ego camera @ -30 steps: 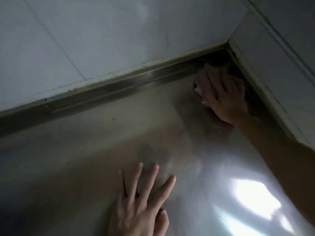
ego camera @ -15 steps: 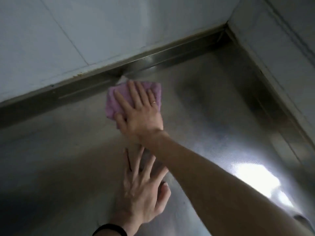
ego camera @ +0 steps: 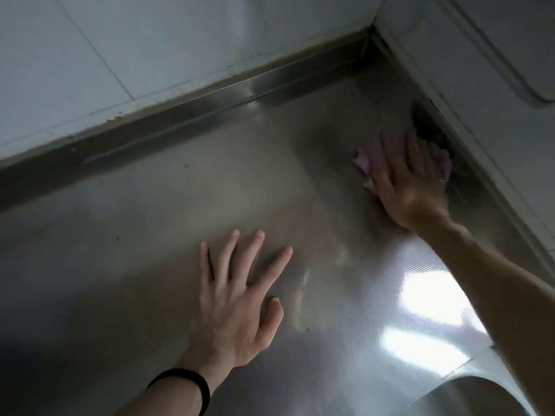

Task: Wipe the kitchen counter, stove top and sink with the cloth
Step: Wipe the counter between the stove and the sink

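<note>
The stainless steel counter fills the view and runs back to a metal upstand along the wall. My right hand lies flat on the pink cloth, pressing it onto the counter near the right wall. Only the cloth's left edge shows past my fingers, blurred by motion. My left hand rests palm down with fingers spread on the bare counter in the middle, holding nothing. A black band circles that wrist. A curved sink rim shows at the bottom right.
White tiled walls meet in a corner at the top right. A metal upstand strip runs along the back wall. A bright window reflection glares on the counter at the right.
My right hand has swept the cloth from the back middle of the counter over to the right wall, after coming from the corner. My left hand stays planted on the counter.
</note>
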